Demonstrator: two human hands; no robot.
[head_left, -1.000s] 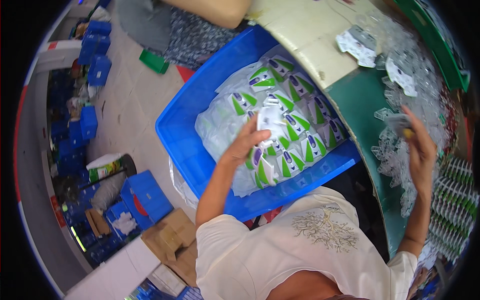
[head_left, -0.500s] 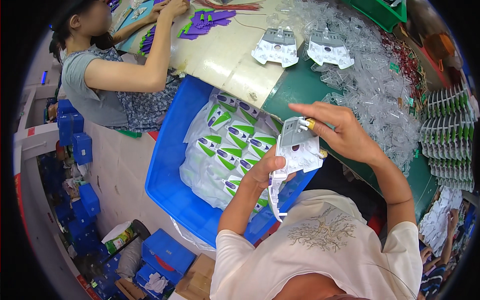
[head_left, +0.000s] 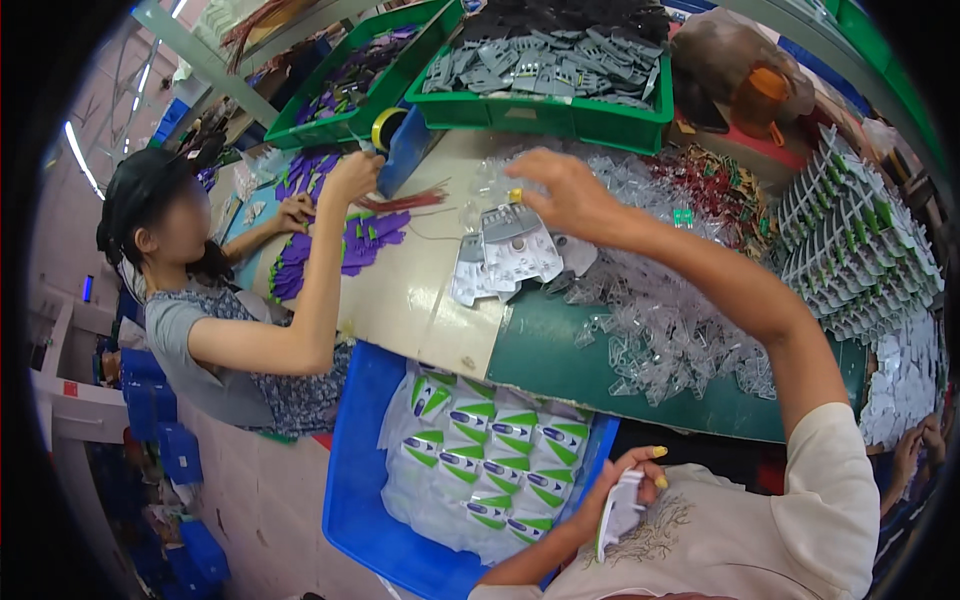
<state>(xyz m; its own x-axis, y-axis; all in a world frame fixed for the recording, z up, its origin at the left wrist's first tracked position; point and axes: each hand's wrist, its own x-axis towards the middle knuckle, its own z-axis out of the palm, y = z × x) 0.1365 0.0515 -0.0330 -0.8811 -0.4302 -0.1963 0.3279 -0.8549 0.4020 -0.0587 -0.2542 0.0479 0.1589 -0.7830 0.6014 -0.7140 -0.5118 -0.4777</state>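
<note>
My right hand (head_left: 572,196) reaches over the table, its yellow-capped fingertip at the top edge of a grey-and-white plastic housing (head_left: 520,256). That housing overlaps two similar ones, a left housing (head_left: 467,277) and a right housing (head_left: 577,256), the latter partly covered. Close to my body, my left hand (head_left: 622,478) is closed around a curved white plastic shell (head_left: 617,517), with yellow caps on two fingertips. Left of it, a blue bin (head_left: 345,500) holds several white, green and purple pieces (head_left: 490,460) in rows on white sheeting.
Clear plastic parts (head_left: 660,335) heap across the green mat (head_left: 540,345). Stacked white-and-green pieces (head_left: 850,240) stand at right. Green crates (head_left: 540,112) line the back. At left a co-worker (head_left: 250,330) handles purple-and-green pieces (head_left: 340,245).
My right hand has carried the grey-and-white housing away from my left hand, over the table. My left hand has drawn back toward my body with the white shell. The view has tilted up.
</note>
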